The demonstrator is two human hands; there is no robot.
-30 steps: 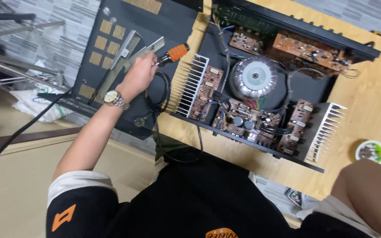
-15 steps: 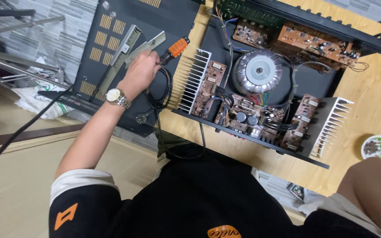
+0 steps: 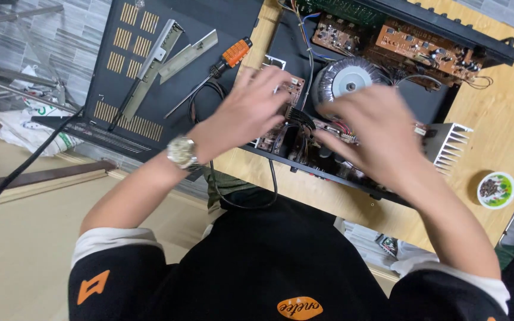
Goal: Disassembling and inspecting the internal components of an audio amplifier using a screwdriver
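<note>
An opened amplifier chassis (image 3: pixel 429 30) lies on a wooden table (image 3: pixel 507 131), with brown circuit boards, a round toroidal transformer (image 3: pixel 346 80) and finned heat sinks (image 3: pixel 450 145) inside. My left hand (image 3: pixel 251 104), with a wristwatch, is spread over the circuit board at the chassis's left end. My right hand (image 3: pixel 373 131) hovers blurred over the middle boards, fingers apart. Neither hand visibly grips anything. An orange-handled screwdriver (image 3: pixel 221 65) lies alone on the black cover panel (image 3: pixel 150 77), left of my left hand.
Two grey metal brackets (image 3: pixel 162 53) rest on the black cover panel. A small round dish of screws (image 3: pixel 496 189) sits at the table's right edge. A black cable (image 3: pixel 19 172) runs over the floor at left.
My left hand let go of the screwdriver, which now lies on the cover panel, and moved right onto the chassis. My right hand came into view over the boards.
</note>
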